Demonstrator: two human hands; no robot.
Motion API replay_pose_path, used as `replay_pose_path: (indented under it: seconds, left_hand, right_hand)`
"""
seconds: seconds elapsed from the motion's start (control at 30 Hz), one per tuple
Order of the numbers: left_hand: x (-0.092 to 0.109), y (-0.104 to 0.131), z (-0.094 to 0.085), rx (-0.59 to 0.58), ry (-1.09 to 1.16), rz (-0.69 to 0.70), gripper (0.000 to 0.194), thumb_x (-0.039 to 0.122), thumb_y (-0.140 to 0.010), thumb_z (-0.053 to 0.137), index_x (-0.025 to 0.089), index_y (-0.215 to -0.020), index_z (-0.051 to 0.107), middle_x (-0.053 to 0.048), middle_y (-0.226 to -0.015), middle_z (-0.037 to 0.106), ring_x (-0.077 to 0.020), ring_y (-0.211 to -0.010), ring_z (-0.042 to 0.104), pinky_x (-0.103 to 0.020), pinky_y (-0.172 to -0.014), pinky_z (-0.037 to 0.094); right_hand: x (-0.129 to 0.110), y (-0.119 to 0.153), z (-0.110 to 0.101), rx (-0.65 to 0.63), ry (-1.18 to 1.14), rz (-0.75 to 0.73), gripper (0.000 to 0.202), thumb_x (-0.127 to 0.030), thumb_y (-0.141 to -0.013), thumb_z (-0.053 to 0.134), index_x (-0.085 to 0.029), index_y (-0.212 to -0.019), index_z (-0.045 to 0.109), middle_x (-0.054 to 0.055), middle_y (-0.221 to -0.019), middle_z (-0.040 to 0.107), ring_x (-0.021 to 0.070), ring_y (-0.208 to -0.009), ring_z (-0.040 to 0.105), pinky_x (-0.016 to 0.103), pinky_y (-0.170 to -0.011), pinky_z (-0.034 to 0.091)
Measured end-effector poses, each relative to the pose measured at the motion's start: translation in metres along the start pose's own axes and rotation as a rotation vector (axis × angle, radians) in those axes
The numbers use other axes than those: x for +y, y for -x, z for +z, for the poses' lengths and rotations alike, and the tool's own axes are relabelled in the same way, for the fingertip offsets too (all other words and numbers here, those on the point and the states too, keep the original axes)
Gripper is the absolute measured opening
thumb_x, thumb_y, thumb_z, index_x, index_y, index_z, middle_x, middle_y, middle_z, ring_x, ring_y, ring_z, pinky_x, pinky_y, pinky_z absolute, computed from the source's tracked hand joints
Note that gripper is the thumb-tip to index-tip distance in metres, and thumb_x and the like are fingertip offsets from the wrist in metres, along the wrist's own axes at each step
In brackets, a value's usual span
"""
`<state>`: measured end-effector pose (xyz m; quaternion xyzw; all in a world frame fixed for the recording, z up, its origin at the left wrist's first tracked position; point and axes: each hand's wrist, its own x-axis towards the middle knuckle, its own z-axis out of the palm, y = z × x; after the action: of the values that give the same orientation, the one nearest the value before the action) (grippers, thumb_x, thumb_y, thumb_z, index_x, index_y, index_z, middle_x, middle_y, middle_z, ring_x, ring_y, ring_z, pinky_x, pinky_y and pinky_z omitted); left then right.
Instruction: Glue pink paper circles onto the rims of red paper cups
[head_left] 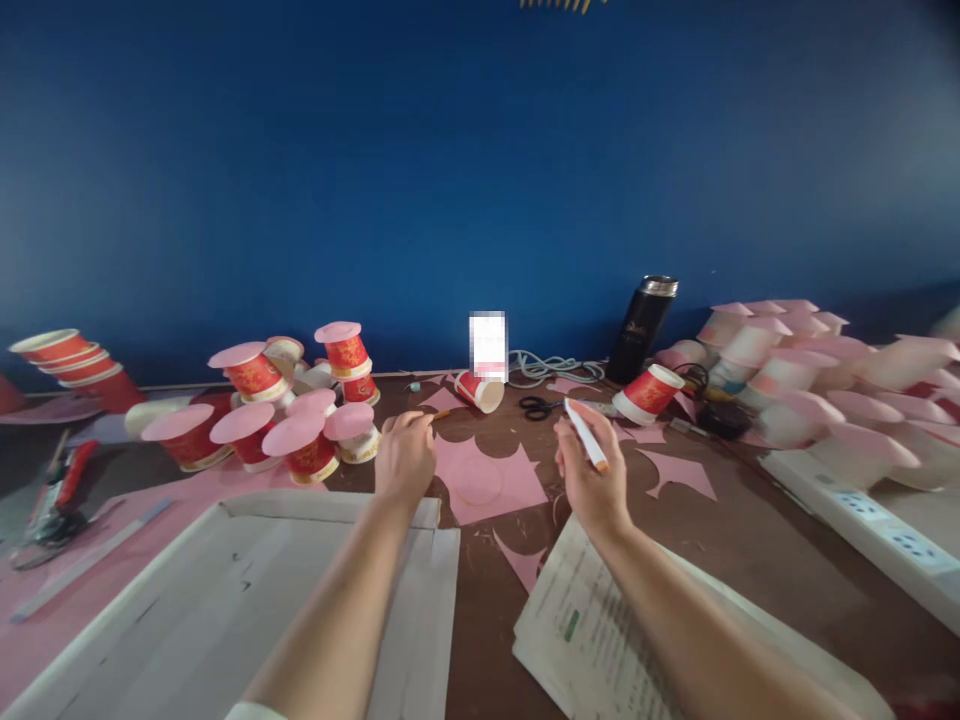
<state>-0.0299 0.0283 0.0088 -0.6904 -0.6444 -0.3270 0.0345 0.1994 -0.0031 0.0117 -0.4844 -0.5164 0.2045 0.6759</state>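
Note:
My left hand [406,455] is closed round one end of a thin yellow-brown stick [441,415], perhaps a pencil. My right hand [595,475] holds a white pen with an orange end [587,435], tilted upward. Between the hands lies a pink paper sheet [517,487] with scalloped cut edges and a faint circle drawn on it. Beyond it a red paper cup [470,388] rests on its side, its pale base facing me. Black-handled scissors [535,407] lie just beyond my right hand.
Red cups with pink discs [300,447] stand at left, near stacked cups [82,365]. A white tray [225,600] lies front left, papers [592,620] front right. Farther right are a black bottle [641,325], a red cup [649,393], pale cups with pink tops [795,370] and a power strip [870,520].

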Motion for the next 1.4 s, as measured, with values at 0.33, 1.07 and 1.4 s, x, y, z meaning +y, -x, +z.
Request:
replay_pose_path:
  seconds: [0.33, 1.07, 1.4]
  left_hand:
    - [0.007, -0.046, 0.031, -0.333, -0.369, 0.057, 0.031, 0.012, -0.084, 0.042, 0.012, -0.093, 0.072, -0.016, -0.096, 0.067, -0.0271, -0.097, 0.058, -0.034, -0.080, 0.047]
    - [0.037, 0.025, 0.015, -0.063, 0.425, 0.368, 0.020, 0.025, -0.089, 0.052, 0.024, -0.105, 0.063, -0.003, -0.102, 0.068, -0.0158, -0.095, 0.061, -0.029, -0.086, 0.045]
    - [0.041, 0.028, 0.018, -0.052, 0.480, 0.399, 0.017, 0.024, -0.090, 0.052, 0.021, -0.103, 0.064, -0.005, -0.100, 0.067, -0.0159, -0.093, 0.060, -0.029, -0.084, 0.047]
  right_hand:
    - [0.001, 0.008, 0.001, -0.134, 0.106, -0.067, 0.028, -0.030, -0.085, 0.055, -0.020, -0.110, 0.061, 0.007, -0.098, 0.065, 0.0169, -0.076, 0.062, 0.031, -0.070, 0.051]
    - [-0.008, 0.014, -0.001, -0.304, 0.033, -0.080, 0.032, -0.041, -0.088, 0.053, -0.018, -0.103, 0.069, 0.006, -0.076, 0.067, 0.0182, -0.072, 0.064, 0.027, -0.060, 0.052]
    - [-0.009, 0.015, 0.002, -0.360, 0.120, -0.097, 0.030, -0.040, -0.090, 0.050, -0.019, -0.097, 0.070, 0.006, -0.091, 0.070, 0.0191, -0.084, 0.065, 0.028, -0.077, 0.050]
